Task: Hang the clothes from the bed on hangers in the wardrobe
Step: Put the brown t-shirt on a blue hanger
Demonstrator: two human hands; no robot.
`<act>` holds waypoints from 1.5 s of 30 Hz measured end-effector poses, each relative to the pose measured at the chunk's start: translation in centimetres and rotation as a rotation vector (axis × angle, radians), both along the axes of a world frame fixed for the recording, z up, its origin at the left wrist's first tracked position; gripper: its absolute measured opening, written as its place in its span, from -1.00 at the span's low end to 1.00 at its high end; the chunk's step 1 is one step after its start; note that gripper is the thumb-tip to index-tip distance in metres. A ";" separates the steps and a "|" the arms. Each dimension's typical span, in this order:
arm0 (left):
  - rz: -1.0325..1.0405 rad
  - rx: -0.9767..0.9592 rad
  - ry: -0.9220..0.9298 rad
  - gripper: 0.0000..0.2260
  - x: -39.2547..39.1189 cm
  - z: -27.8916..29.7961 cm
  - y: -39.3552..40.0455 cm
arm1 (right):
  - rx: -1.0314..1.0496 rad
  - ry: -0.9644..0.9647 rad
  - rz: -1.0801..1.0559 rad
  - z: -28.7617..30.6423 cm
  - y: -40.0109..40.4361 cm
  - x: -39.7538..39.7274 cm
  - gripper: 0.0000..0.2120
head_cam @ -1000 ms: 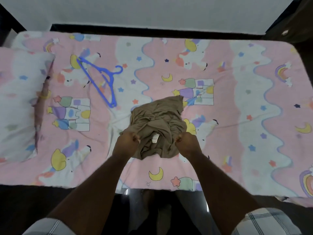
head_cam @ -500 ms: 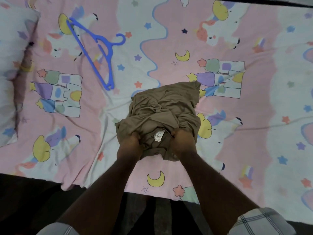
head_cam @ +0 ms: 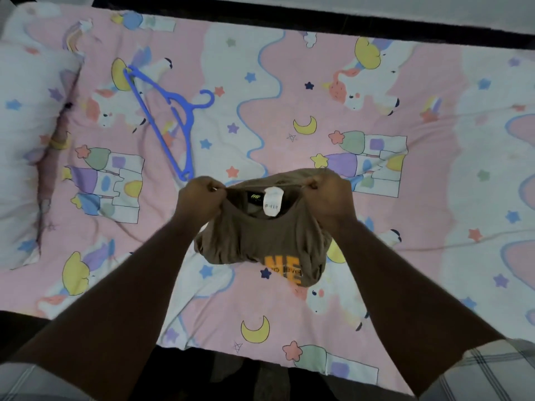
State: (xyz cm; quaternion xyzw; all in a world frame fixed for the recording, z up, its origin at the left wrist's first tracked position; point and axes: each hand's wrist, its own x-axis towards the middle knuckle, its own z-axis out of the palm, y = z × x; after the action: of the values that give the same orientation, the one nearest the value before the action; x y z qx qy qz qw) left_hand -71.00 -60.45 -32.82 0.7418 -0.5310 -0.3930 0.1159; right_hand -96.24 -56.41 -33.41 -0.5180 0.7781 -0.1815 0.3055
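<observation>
A brown T-shirt (head_cam: pixel 266 238) with orange lettering hangs above the bed, bunched up, its white neck label facing me. My left hand (head_cam: pixel 199 198) pinches the collar at the left and my right hand (head_cam: pixel 330 195) pinches it at the right, stretching the neck opening between them. A blue plastic hanger (head_cam: pixel 170 120) lies flat on the bed up and to the left of my left hand, its hook pointing right.
The bed (head_cam: pixel 434 198) carries a pink and white sheet printed with unicorns, moons and castles. A matching pillow (head_cam: pixel 26 146) lies at the left edge. A dark bed frame and pale wall run along the top; dark floor shows at the near edge.
Both hands have lifted the brown T-shirt off the sheet and pulled apart along the collar. The shirt now hangs open with its label and orange print showing.
</observation>
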 end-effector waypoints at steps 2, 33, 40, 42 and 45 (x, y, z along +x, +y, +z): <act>0.038 -0.050 0.048 -0.93 -0.5 0.8 -2.6 | -0.053 0.000 -0.005 1.1 -2.3 -0.5 -0.81; 0.284 0.096 -0.055 -0.73 13.2 -11.6 -15.4 | 0.268 -0.127 0.075 -7.3 -14.4 21.4 -0.73; 0.202 0.119 -0.127 -0.67 13.8 -12.7 -17.8 | 0.293 -0.167 0.078 -8.0 -14.7 21.7 -0.72; 0.206 0.164 -0.083 -0.72 14.0 -12.8 -18.1 | 0.296 -0.182 0.063 -8.0 -14.6 21.6 -0.73; 0.515 0.278 0.400 -0.86 13.5 -11.5 -18.2 | 0.284 -0.191 0.039 -7.6 -14.5 21.0 -0.76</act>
State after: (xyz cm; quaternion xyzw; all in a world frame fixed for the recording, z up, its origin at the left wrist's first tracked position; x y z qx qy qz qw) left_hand -57.46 -78.67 -44.35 0.7684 -0.2349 -0.5568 0.2106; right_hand -75.22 -70.91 -41.03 -0.4650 0.7532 -0.1121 0.4515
